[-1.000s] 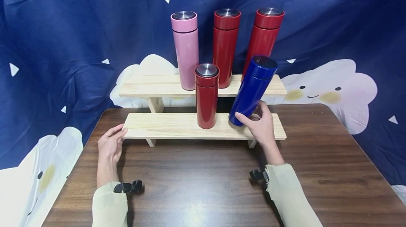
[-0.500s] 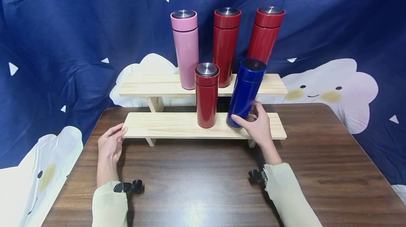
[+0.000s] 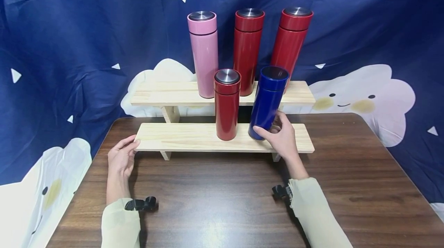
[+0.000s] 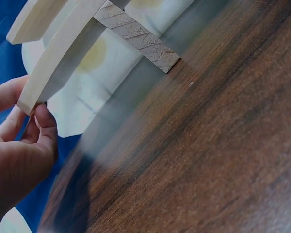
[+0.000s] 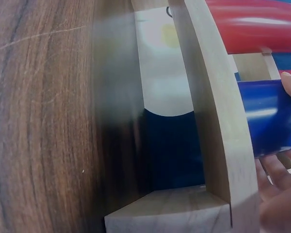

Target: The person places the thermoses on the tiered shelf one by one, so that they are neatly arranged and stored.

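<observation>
My right hand (image 3: 284,138) grips the lower part of a blue thermos bottle (image 3: 267,105), thumb at the front and fingers round the right side. The bottle stands on the lower wooden shelf (image 3: 177,136), right of a red thermos bottle (image 3: 226,113). In the right wrist view, the blue bottle's base (image 5: 266,116) appears to meet the board, with part of my hand (image 5: 281,199) beside it. At the shelf's left end, my left hand (image 3: 120,159) pinches the board between thumb and fingers. The left wrist view shows this hold on the board's corner (image 4: 31,99).
On the upper wooden shelf (image 3: 166,93) stand a pink bottle (image 3: 204,57), a red bottle (image 3: 248,53) and another red bottle (image 3: 289,44) partly hidden by the blue one. The stand rests on a brown table (image 3: 208,194) before a blue curtain (image 3: 86,28).
The blue bottle has moved left and come more upright, its top swinging away from the right; my right hand went with it. My left hand keeps its hold on the shelf end.
</observation>
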Demonstrator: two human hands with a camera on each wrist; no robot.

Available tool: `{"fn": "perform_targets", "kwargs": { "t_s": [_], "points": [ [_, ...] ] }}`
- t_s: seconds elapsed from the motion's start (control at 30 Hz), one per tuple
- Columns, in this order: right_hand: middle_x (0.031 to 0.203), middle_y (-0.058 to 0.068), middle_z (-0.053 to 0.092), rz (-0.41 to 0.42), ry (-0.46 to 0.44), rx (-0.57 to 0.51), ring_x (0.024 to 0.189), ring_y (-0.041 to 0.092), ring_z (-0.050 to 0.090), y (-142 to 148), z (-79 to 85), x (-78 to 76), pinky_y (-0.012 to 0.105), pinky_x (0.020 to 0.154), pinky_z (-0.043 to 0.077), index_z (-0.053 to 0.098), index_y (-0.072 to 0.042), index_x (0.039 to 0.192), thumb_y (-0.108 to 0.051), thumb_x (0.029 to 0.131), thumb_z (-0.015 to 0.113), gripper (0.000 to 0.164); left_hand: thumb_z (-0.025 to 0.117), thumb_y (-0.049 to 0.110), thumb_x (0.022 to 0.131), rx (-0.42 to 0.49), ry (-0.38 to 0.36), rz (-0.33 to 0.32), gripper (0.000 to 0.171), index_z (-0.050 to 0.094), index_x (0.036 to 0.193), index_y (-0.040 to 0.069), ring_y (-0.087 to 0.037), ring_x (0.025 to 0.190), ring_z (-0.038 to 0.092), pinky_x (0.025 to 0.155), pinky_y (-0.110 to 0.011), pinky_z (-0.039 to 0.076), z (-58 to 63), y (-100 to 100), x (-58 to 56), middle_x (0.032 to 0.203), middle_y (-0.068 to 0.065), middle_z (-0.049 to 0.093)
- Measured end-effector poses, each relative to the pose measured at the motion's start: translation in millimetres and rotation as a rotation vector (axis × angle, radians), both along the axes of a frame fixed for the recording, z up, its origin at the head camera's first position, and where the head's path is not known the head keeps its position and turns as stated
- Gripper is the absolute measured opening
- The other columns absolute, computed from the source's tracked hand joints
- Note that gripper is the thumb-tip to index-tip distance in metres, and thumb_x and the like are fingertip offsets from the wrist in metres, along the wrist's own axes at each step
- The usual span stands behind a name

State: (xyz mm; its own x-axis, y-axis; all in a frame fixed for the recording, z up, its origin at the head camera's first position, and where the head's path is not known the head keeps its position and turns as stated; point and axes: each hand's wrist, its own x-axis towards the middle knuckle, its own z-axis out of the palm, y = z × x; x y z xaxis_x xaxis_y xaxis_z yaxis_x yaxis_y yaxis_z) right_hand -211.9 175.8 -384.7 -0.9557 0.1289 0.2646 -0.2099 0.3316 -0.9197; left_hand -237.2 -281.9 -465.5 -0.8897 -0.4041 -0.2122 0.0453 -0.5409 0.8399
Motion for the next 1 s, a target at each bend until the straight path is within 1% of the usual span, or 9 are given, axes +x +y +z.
{"fn": "perform_targets", "kwargs": {
  "t_s": [0.13, 0.23, 0.37, 0.47, 0.63, 0.73, 0.87, 1.0],
  "points": [
    [0.132, 0.030, 0.058, 0.000, 0.001, 0.012, 0.122, 0.044, 0.056, 1, -2.1, -1.6, 0.060, 0.101, 0.047, 0.045, 0.006, 0.143, -0.013, 0.085, 0.082, 0.071, 0.068, -0.022, 0.084, -0.006, 0.004, -0.001, 0.023, 0.079, 0.088, -0.002, -0.016, 0.067, 0.068, 0.060, -0.022, 0.056, 0.0, 0, -0.2, 0.087, -0.010, 0.072],
    [0.132, 0.031, 0.058, 0.002, -0.001, 0.014, 0.121, 0.045, 0.057, 0, 0.1, -0.4, 0.060, 0.101, 0.048, 0.046, 0.007, 0.141, -0.010, 0.085, 0.082, 0.069, 0.068, -0.022, 0.083, -0.009, 0.005, 0.000, 0.023, 0.079, 0.088, -0.002, -0.016, 0.068, 0.068, 0.060, -0.022, 0.056, 0.2, 0, -0.1, 0.087, -0.010, 0.072],
    [0.130, 0.031, 0.058, 0.005, 0.004, 0.006, 0.120, 0.044, 0.058, 0, -1.1, -1.1, 0.058, 0.100, 0.049, 0.047, 0.006, 0.140, -0.006, 0.083, 0.083, 0.068, 0.069, -0.022, 0.083, -0.012, -0.004, 0.003, 0.022, 0.078, 0.089, -0.003, -0.015, 0.068, 0.068, 0.060, -0.021, 0.056, 0.4, 0, 0.3, 0.088, -0.010, 0.072],
    [0.132, 0.028, 0.059, 0.009, 0.006, -0.006, 0.121, 0.042, 0.058, 5, -13.7, -8.8, 0.057, 0.101, 0.049, 0.047, 0.003, 0.142, -0.009, 0.083, 0.084, 0.071, 0.069, -0.022, 0.083, -0.015, -0.006, 0.009, 0.022, 0.078, 0.091, -0.003, -0.015, 0.067, 0.068, 0.059, -0.021, 0.055, 0.5, 0, 0.4, 0.088, -0.010, 0.071],
    [0.132, 0.020, 0.061, -0.003, -0.002, -0.011, 0.121, 0.034, 0.059, 14, -34.1, -20.3, 0.052, 0.101, 0.051, 0.049, -0.004, 0.143, -0.019, 0.081, 0.088, 0.075, 0.070, -0.022, 0.082, -0.008, -0.010, 0.003, 0.022, 0.078, 0.090, -0.003, -0.015, 0.068, 0.068, 0.061, -0.021, 0.056, 0.6, 1, 0.3, 0.090, -0.011, 0.071],
    [0.132, 0.019, 0.061, -0.001, 0.006, -0.002, 0.120, 0.032, 0.060, 15, -38.0, -22.2, 0.050, 0.100, 0.052, 0.049, -0.005, 0.143, -0.024, 0.080, 0.089, 0.077, 0.070, -0.021, 0.083, -0.009, -0.012, 0.003, 0.022, 0.079, 0.090, -0.002, -0.015, 0.068, 0.068, 0.060, -0.021, 0.056, 0.6, 1, 0.4, 0.090, -0.010, 0.071],
    [0.133, 0.017, 0.061, 0.001, 0.010, 0.008, 0.120, 0.031, 0.060, 15, -38.3, -22.3, 0.050, 0.100, 0.052, 0.048, -0.006, 0.143, -0.028, 0.080, 0.090, 0.079, 0.069, -0.022, 0.083, -0.005, -0.012, 0.006, 0.023, 0.078, 0.090, -0.003, -0.015, 0.067, 0.068, 0.060, -0.021, 0.056, 0.9, 2, 0.6, 0.088, -0.010, 0.071],
    [0.133, 0.017, 0.061, 0.003, 0.013, 0.012, 0.121, 0.031, 0.060, 14, -37.6, -22.5, 0.050, 0.100, 0.052, 0.048, -0.007, 0.144, -0.028, 0.080, 0.090, 0.080, 0.069, -0.022, 0.083, -0.006, -0.016, 0.006, 0.022, 0.078, 0.091, -0.003, -0.015, 0.067, 0.069, 0.060, -0.021, 0.056, 1.5, 1, 0.7, 0.088, -0.010, 0.071]
  ]
}}
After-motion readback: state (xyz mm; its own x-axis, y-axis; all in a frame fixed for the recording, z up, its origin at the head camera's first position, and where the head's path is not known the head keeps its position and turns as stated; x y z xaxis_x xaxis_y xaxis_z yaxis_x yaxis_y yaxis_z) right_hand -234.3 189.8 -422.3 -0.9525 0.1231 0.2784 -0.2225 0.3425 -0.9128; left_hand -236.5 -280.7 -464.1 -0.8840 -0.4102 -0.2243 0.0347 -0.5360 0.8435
